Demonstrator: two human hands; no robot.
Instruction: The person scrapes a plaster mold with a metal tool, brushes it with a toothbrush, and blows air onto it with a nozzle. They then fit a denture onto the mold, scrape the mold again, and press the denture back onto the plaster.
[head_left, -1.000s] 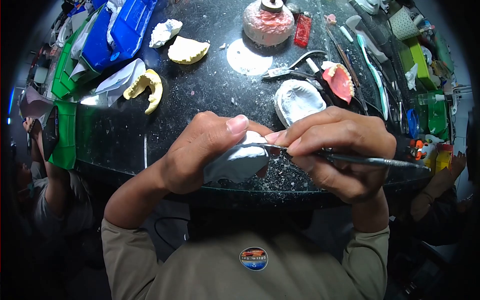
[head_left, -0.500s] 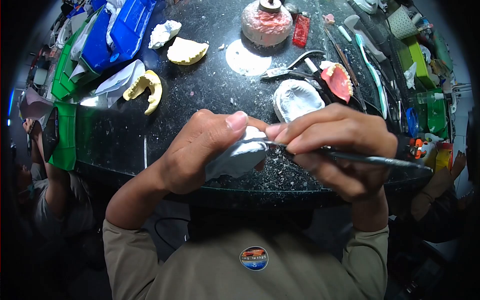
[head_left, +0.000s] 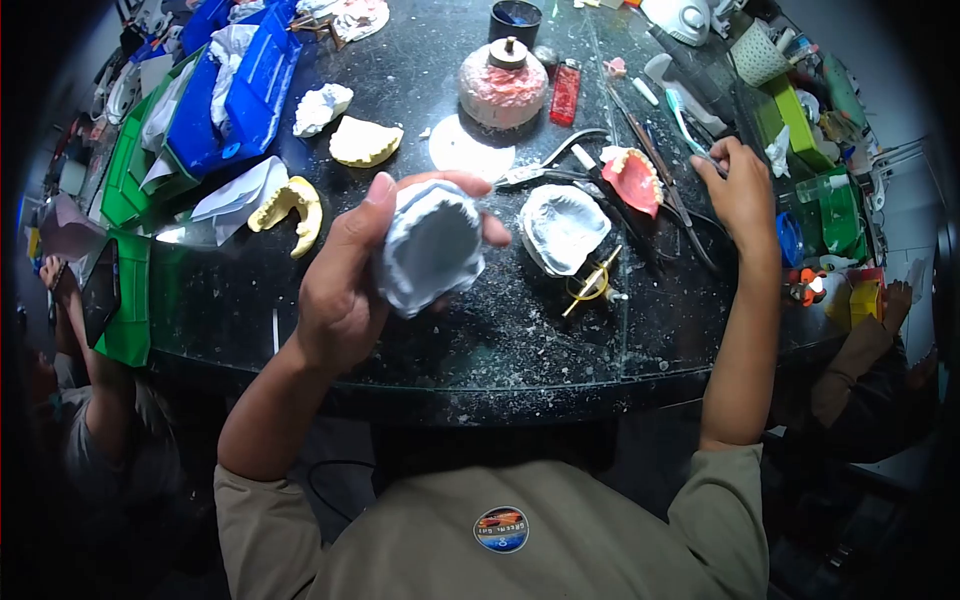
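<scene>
A white plaster dental cast [head_left: 432, 250] rests in my left hand [head_left: 345, 265], its smooth grey-looking face turned up toward me and the fingers wrapped behind it. Over at the right, my right hand [head_left: 742, 195] has its fingers closed around the handle of a toothbrush [head_left: 681, 118], whose bristle end points away from me. Thin metal tools [head_left: 690, 235] lie just left of that hand. Between the hands sits another white plaster cast [head_left: 565, 228], with a small brass articulator [head_left: 592, 283] in front of it.
Pink denture base with teeth [head_left: 632, 182], pliers [head_left: 548, 166], a red lighter [head_left: 565, 95] and a pink-smeared round pot [head_left: 503, 88] stand further back. Yellow casts [head_left: 365, 143] and blue bins [head_left: 235, 105] are at left. Plaster crumbs litter the table's front edge. Other people sit at both sides.
My right hand has left the cast, without the metal carving tool visible in it, and moved right to the toothbrush. My left hand has turned the cast face up. The view has shifted slightly.
</scene>
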